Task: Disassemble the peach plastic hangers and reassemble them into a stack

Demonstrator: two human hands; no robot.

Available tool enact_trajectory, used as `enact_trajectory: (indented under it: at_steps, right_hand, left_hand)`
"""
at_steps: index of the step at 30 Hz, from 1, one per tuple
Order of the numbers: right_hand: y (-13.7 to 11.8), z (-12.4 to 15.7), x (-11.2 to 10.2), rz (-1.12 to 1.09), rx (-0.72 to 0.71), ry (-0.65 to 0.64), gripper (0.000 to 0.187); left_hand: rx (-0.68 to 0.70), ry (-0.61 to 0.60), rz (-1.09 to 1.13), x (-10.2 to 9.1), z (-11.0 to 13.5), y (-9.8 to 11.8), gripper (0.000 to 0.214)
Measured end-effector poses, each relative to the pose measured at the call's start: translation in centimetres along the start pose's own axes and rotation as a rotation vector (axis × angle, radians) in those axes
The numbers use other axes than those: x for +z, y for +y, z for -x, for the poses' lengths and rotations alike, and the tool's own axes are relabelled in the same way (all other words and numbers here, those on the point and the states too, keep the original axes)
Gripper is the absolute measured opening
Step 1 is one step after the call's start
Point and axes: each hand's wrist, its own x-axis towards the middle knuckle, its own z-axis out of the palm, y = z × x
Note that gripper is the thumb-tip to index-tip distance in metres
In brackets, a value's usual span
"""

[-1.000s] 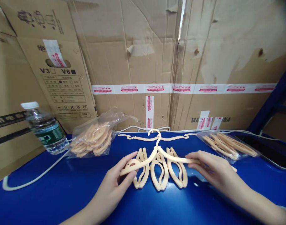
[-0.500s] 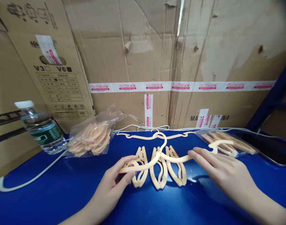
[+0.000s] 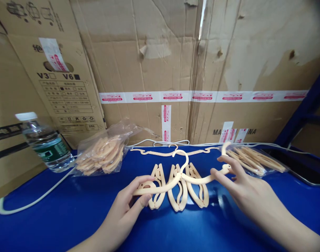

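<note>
Head: carton (image 3: 48,126) read "V3", "V6" | smooth, pale, curved hanger (image 3: 173,183) was above glossy blue desk (image 3: 175,234) | left hand (image 3: 128,201) pinched one arm; right hand (image 3: 250,196), fingers parted, touched the other, grip unclear

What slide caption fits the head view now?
Left hand grips one arm of a beige folding hanger, right hand at the other; three folded hangers on the blue tabletop.

Printed cardboard carton (image 3: 82,70), rear left corner of blue table (image 3: 170,231): "V3", "V6" with filled checkbox (image 3: 77,77); rear cardboard carton (image 3: 254,66), beyond rear edge: "MA…NA", middle under tape (image 3: 227,130)
</note>
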Motion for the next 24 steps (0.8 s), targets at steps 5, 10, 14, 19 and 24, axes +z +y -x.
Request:
enact_trajectory:
  at_steps: [5, 10, 14, 19, 24]
  right_hand:
    - [0.0, -0.3, 0.3, -0.360, 0.109, 0.042, 0.033]
    - [0.0, -0.9, 0.5, -1.136, 0.428, -0.016, 0.028]
    - [0.3, -1.3, 0.3, -1.455, 0.632, -0.073, 0.034]
    - [0.5, -1.5, 0.3, -1.613, 0.753, -0.186, 0.037]
    - [-0.7, -1.6, 0.2, -1.845, 0.760, -0.208, 0.030]
  left_hand:
    - [-0.010, 0.024, 0.013, 0.0, 0.2, -0.3, 0.029]
    - [-0.031, 0.015, 0.038, 0.0, 0.3, -0.6, 0.032]
    - [-0.029, 0.025, 0.043, 0.0, 0.1, -0.4, 0.031]
    - [-0.069, 0.019, 0.148, 0.0, 0.1, -0.3, 0.030]
    - [-0.086, 0.033, 0.330, 0.8, 0.3, -0.3, 0.038]
